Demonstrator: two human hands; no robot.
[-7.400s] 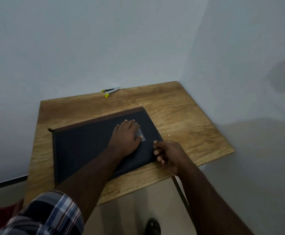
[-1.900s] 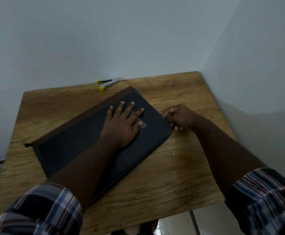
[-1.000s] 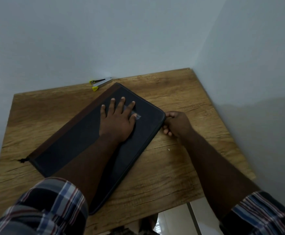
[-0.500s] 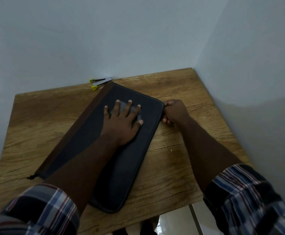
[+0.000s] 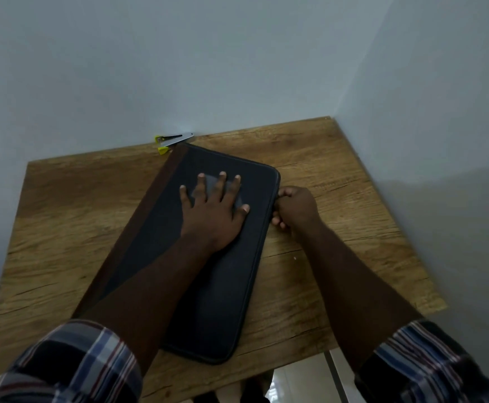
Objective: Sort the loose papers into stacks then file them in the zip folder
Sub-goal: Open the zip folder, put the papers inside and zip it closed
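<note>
Fingers (image 5: 222,184) spread flat on zip folder (image 5: 222,286); right hand (image 5: 295,209) apparently pinching its edge; wooden table (image 5: 339,175), wall corner.

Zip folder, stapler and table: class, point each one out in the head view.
zip folder (image 5: 225,286): head view, dark front panel.
stapler (image 5: 171,141): head view, metal body by the wall.
table (image 5: 71,216): head view, bare wood on the left.

A wooden table (image 5: 339,175) stands in a plain pale-walled corner (image 5: 342,91).
</note>
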